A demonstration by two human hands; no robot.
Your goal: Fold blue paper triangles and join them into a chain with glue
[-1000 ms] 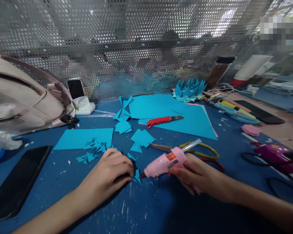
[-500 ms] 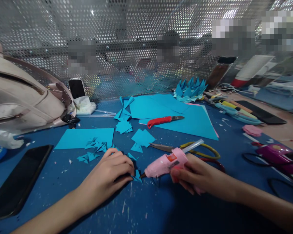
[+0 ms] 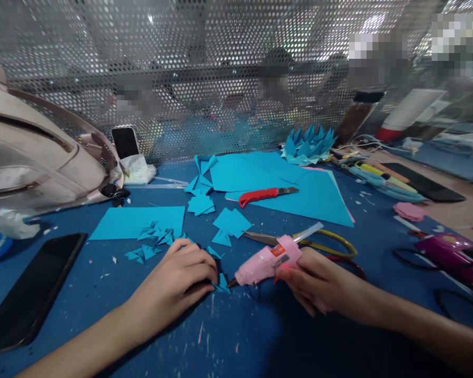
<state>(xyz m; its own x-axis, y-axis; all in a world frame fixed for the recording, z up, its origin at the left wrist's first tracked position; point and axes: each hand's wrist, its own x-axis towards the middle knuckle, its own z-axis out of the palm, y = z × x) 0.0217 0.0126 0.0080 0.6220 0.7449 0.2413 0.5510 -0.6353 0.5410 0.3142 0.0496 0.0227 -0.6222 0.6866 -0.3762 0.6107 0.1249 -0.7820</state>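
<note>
My right hand (image 3: 317, 281) grips a pink hot glue gun (image 3: 266, 261) with a clear glue stick at its back. Its nozzle points left at a small folded blue paper piece (image 3: 222, 285) on the blue table. My left hand (image 3: 173, 281) is curled over that piece, fingertips pressing it down. More folded blue paper pieces (image 3: 152, 239) lie just beyond my left hand.
Scissors (image 3: 319, 242) lie behind the glue gun. A red utility knife (image 3: 264, 195) rests on blue paper sheets (image 3: 299, 189). A black phone (image 3: 31, 289) lies front left, a pale bag (image 3: 35, 157) behind it. A purple glue gun (image 3: 449, 249) is at right. A perforated metal screen backs the table.
Nothing has visibly moved apart from a slight shift of the view; both hands keep their hold.
</note>
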